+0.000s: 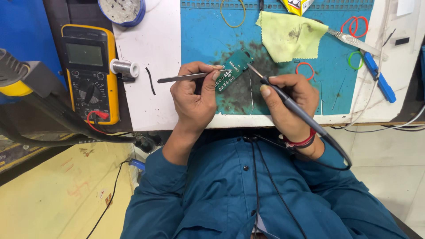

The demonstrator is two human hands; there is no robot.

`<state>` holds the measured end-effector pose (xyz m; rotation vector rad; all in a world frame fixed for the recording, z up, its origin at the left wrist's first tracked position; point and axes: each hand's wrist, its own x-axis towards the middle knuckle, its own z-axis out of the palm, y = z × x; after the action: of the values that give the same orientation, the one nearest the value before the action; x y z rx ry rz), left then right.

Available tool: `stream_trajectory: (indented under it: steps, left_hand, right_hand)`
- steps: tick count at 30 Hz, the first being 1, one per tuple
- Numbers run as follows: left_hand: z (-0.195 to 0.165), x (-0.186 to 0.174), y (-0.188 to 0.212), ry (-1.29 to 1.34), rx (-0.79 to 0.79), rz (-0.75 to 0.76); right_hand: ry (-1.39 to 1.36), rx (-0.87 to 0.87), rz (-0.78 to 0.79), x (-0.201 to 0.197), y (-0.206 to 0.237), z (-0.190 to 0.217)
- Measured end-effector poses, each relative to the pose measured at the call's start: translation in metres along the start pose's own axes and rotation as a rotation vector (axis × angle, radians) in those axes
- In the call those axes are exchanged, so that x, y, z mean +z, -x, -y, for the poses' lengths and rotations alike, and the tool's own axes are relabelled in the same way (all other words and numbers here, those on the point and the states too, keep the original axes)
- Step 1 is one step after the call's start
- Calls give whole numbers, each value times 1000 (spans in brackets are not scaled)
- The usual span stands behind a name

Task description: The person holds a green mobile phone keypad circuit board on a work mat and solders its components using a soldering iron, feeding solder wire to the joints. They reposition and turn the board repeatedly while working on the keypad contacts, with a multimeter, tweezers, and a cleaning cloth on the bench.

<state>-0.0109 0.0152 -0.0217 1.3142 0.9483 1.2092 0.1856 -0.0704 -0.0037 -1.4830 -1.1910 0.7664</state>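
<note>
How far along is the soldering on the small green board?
Done: cannot tell; the pads are too small to judge. In hand: left hand holds tweezers at the green board; right hand points the soldering iron at it. Left: solder spool sits aside.

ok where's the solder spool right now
In the head view, the solder spool lies on the white bench top left of the left hand, beside the yellow multimeter.

Your view is bright and evenly lit, sharp around your fingers (212, 73), with faint shadows and wide-angle bending at the edges.
</note>
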Motion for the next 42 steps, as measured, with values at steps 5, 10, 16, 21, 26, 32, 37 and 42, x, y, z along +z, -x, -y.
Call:
stream_trajectory:
  steps: [5, 10, 16, 21, 26, 32, 37, 42]
  left_hand:
    - [-3, 2, -2, -87, 31, 5]
    - [-6, 3, -2, -158, 51, 5]
    - [-7, 1, -2, -163, 5, 21]
    - [-7, 1, -2, -181, 67, 3]
    - [-7, 1, -1, -178, 29, -13]
    - [-7, 1, -1, -190, 31, -21]
    - [-6, 3, -1, -223, 54, -8]
    - [-5, 3, 0, -212, 44, 1]
  right_hand:
    - [-90, 23, 8, -1, -5, -2]
    - [-37, -1, 52, -2, -8, 2]
    - [-28, -2, 59, -1, -9, 5]
    - [-11, 8, 104, 1, -10, 8]
    - [-4, 7, 117, 5, -11, 10]
    - [86, -18, 141, 7, -13, 16]
    - [122, -31, 164, 9, -16, 21]
    - [166, -74, 175, 8, -20, 23]
